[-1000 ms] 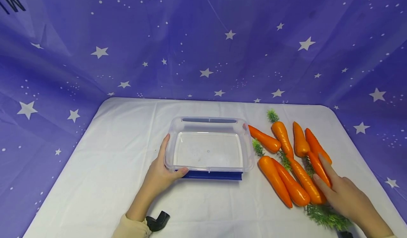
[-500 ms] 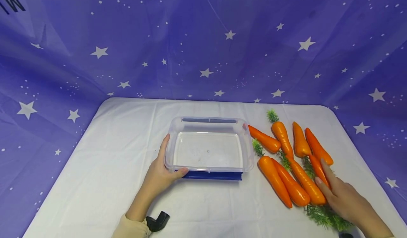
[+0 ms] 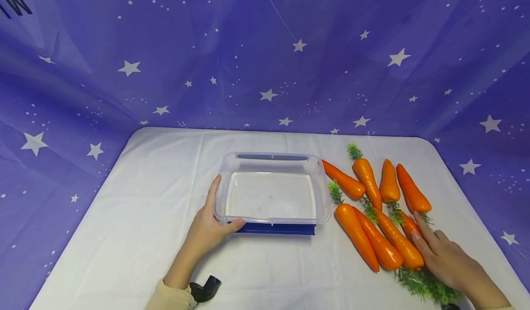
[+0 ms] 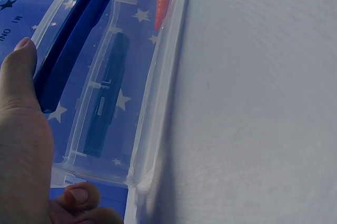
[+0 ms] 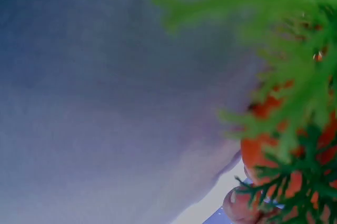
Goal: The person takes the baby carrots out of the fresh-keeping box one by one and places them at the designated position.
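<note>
My left hand (image 3: 211,227) grips the near left corner of a clear plastic food container (image 3: 271,195), thumb at the front rim and fingers along its left side. Blue locking flaps (image 4: 79,40) show on the container in the left wrist view. No contents show inside it. To the right, my right hand (image 3: 449,255) holds an orange toy carrot (image 3: 409,226) between thumb and fingers; the hand covers much of it. Green leafy tops (image 5: 295,77) and a bit of orange fill the right side of the right wrist view, a fingertip (image 5: 239,203) below them.
Several other toy carrots (image 3: 358,236) with green tops lie beside the container, some touching. One carrot (image 3: 343,180) has its tip at the container's right wall. A white cloth (image 3: 165,199) covers the table; a purple starry curtain (image 3: 232,71) rises behind.
The carrot under my right hand has slid toward me and slightly left. The two far right carrots have shifted a little, baring one's leafy top. The left hand and container stay put.
</note>
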`<state>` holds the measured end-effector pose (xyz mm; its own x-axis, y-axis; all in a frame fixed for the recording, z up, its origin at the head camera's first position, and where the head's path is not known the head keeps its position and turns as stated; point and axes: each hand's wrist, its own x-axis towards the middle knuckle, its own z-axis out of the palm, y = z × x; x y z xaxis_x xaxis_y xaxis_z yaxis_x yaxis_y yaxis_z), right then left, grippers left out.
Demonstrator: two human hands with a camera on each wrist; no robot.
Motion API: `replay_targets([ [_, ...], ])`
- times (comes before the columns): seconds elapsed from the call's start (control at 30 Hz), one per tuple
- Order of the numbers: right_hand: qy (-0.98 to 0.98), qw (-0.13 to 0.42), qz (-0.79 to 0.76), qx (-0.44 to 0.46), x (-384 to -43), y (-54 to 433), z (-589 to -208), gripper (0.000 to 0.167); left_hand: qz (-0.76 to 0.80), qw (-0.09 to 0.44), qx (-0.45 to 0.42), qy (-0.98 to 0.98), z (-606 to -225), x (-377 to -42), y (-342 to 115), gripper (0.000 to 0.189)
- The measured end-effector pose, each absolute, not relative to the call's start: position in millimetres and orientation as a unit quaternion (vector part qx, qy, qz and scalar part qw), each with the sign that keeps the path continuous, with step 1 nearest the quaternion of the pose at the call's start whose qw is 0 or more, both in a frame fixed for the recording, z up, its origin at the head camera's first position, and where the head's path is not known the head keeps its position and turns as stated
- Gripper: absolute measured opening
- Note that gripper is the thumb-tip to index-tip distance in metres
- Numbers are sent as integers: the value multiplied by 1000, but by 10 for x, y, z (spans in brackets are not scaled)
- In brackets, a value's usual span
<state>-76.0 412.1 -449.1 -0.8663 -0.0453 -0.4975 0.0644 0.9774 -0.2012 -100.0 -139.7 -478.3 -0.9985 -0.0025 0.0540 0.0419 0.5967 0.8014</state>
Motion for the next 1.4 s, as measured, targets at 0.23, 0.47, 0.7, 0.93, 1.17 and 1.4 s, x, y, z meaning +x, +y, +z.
replay_targets([
  [0.23, 966, 249, -70, 19, -784, 4091, -4413, 78, -448, 28, -13, -893, -4782, -1009, -1397, 119],
  [0.47, 978, 200, -19, 57, -809, 3920, -4189, 88, -452, 19, -8, -892, -4772, -1016, -1398, 119],
  [0.7, 995, 79, -34, 41, -792, 3559, -3856, 86, -448, 17, -7, -894, -4761, -1018, -1408, 120],
  [0.93, 995, -47, -76, -42, -786, 2953, -3657, 74, -428, 14, -7, -903, -4722, -1035, -1404, 121],
  [1.17, 980, -117, -117, -110, -976, 2456, -3651, 64, -382, 22, -23, -924, -4632, -1047, -1433, 117],
  [1.4, 972, -134, -129, -146, -1182, 2081, -3615, 62, -313, 174, -51, -932, -4503, -1076, -1410, 88],
])
